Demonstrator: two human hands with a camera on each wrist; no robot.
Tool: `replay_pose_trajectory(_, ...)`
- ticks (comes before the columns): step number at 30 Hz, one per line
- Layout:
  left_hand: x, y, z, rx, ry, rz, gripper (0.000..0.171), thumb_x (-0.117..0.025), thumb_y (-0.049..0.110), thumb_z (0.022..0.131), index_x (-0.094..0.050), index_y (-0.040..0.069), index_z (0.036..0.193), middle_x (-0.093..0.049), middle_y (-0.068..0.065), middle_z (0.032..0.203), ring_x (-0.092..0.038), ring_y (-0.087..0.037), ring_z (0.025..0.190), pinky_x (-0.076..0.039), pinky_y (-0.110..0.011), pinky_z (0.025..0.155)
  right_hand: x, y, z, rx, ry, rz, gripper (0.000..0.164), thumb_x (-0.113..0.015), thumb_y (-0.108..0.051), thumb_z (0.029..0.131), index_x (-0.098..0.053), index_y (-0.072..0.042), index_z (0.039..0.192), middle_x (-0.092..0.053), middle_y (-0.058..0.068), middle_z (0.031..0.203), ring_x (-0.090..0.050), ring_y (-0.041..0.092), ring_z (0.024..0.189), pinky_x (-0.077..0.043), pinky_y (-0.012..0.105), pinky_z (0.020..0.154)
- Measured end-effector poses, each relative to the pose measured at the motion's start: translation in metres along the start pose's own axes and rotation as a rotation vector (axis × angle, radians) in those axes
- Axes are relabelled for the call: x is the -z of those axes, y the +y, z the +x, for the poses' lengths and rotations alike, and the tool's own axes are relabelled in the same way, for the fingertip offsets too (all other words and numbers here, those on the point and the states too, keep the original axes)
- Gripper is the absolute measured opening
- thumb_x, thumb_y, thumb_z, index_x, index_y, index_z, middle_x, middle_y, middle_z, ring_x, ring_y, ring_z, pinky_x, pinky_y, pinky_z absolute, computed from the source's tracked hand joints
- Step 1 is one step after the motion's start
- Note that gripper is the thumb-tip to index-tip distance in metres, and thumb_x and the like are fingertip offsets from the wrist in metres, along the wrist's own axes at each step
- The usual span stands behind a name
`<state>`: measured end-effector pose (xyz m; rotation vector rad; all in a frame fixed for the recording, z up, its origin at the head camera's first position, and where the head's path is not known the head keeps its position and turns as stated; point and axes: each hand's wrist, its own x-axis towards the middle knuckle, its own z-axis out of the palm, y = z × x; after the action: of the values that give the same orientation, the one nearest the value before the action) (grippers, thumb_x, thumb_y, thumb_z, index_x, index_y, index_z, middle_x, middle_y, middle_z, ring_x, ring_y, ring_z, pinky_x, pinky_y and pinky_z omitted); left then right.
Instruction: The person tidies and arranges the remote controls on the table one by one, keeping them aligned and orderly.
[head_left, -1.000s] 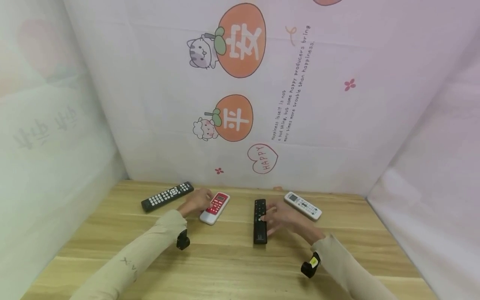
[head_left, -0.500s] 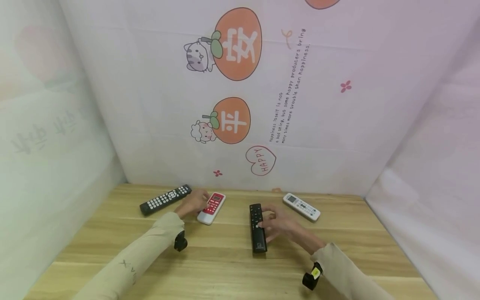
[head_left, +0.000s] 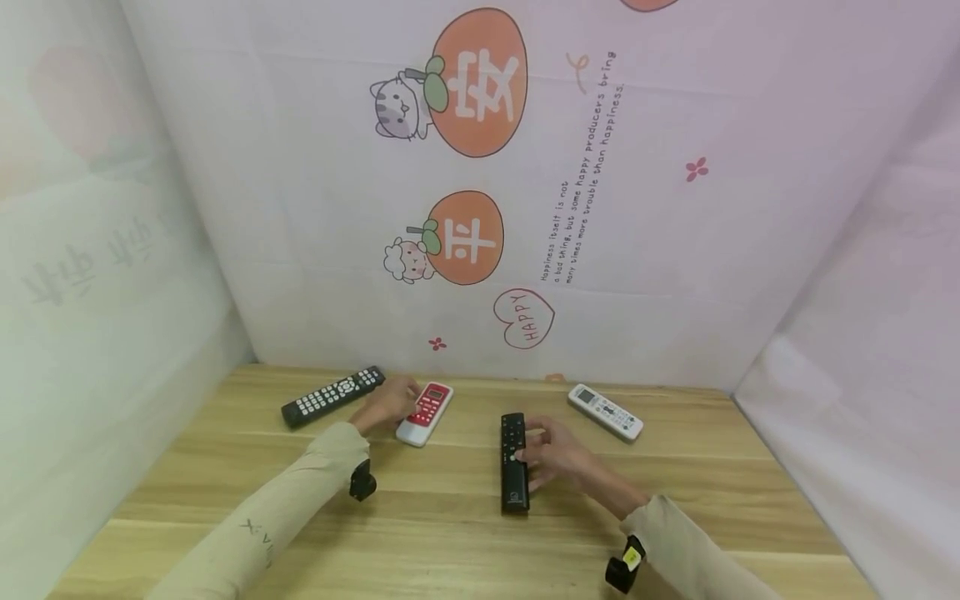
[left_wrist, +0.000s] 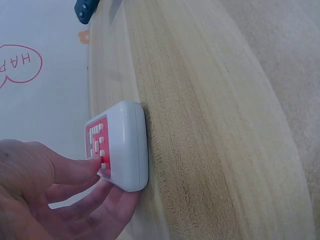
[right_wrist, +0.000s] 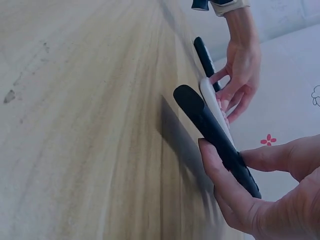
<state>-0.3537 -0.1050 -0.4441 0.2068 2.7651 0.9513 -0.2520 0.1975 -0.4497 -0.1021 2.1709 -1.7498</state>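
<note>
My left hand [head_left: 388, 402] grips a white remote control with a red button panel [head_left: 425, 414] by its left side. In the left wrist view the thumb lies on its buttons and the fingers curl along its edge, while the remote rests on the table. A black remote control [head_left: 514, 467] is pinched between the thumb and fingers of my right hand [head_left: 558, 454]. From the right wrist view, this black remote [right_wrist: 215, 132] is raised off the table, with its shadow below it.
Left of my left hand lies a long black remote with white buttons [head_left: 333, 397]. A white remote with a small screen [head_left: 606, 412] lies at the back right. White printed cloth [head_left: 637, 250] stands behind and beside the wooden table [head_left: 442, 542].
My right hand has lifted the black remote off the table and drawn it slightly nearer. My left hand and the red and white remote have stayed nearly in place.
</note>
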Motion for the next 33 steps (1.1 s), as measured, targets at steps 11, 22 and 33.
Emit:
replay_pose_trajectory(11, 0.001, -0.003, 0.001, -0.01, -0.001, -0.004, 0.043, -0.067, 0.002, 0.093, -0.061, -0.004, 0.135, -0.068, -0.021, 0.12, -0.068, -0.028, 0.094, -0.062, -0.032, 0.068, -0.016, 0.001, 0.001, -0.015, 0.058, -0.045, 0.062, -0.065, 0.014, 0.092, -0.034, 0.018, 0.145, -0.059, 0.029, 0.109, -0.07, 0.029, 0.083, -0.067, 0.046, 0.066)
replay_pose_trajectory(22, 0.0, -0.004, 0.001, 0.001, -0.006, -0.004, 0.043, -0.067, 0.003, 0.094, -0.06, -0.004, 0.136, -0.068, -0.021, 0.12, -0.068, -0.026, 0.093, -0.062, -0.032, 0.068, -0.013, 0.001, 0.015, 0.0, 0.102, -0.069, 0.061, -0.065, 0.01, 0.094, -0.036, 0.017, 0.148, -0.061, 0.029, 0.11, -0.071, 0.029, 0.082, -0.067, 0.045, 0.066)
replay_pose_trajectory(33, -0.001, -0.001, 0.001, 0.005, -0.004, 0.009, 0.043, -0.067, 0.004, 0.095, -0.061, -0.003, 0.137, -0.069, -0.02, 0.118, -0.068, -0.025, 0.09, -0.062, -0.031, 0.065, -0.018, -0.005, 0.013, -0.013, 0.149, -0.265, 0.054, -0.068, 0.012, 0.091, -0.046, 0.012, 0.141, -0.061, 0.021, 0.097, -0.067, 0.028, 0.07, -0.066, 0.043, 0.06)
